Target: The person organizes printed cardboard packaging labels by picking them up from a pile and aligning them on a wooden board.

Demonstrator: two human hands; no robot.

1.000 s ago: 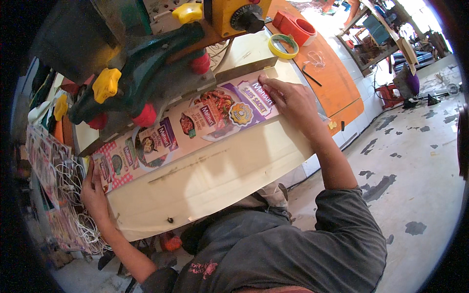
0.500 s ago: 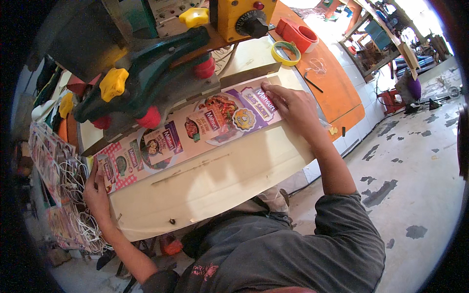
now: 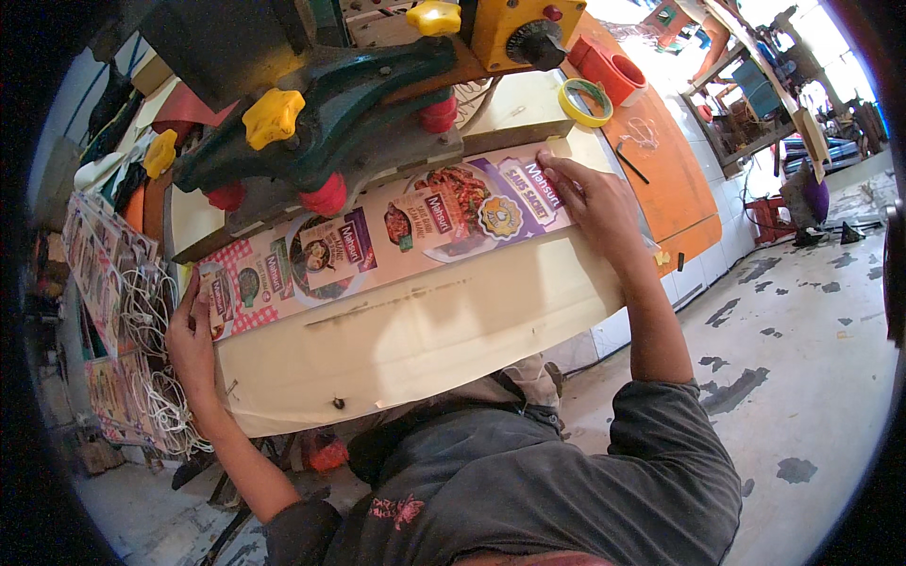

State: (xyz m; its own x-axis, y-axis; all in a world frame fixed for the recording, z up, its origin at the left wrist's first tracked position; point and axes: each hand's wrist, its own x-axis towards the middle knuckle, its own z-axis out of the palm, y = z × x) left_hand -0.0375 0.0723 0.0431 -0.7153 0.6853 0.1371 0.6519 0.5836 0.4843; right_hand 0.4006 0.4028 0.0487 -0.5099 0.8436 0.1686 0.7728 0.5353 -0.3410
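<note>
A long printed strip [image 3: 385, 238] with food pictures lies flat on a cream-coloured work board [image 3: 453, 330]. Its far edge runs along a metal bar [image 3: 521, 132] under a dark green press [image 3: 311, 156]. My left hand [image 3: 192, 341] is closed on the strip's left end, thumb on top. At the right end my right hand [image 3: 604, 209] pinches the far corner between thumb and fingers. Part of each hand's grip is hidden.
Yellow star knobs [image 3: 274, 119] and a yellow control box [image 3: 517, 38] belong to the press. On the orange table at right lie yellow tape [image 3: 585, 102], a red roll [image 3: 606, 71] and a black rod [image 3: 632, 162]. Printed sheets with white cords [image 3: 146, 302] hang at left.
The whole view has shifted, so the press and board appear further right. Both hands stay at the strip's ends, and the strip lies nearly the same against the bar.
</note>
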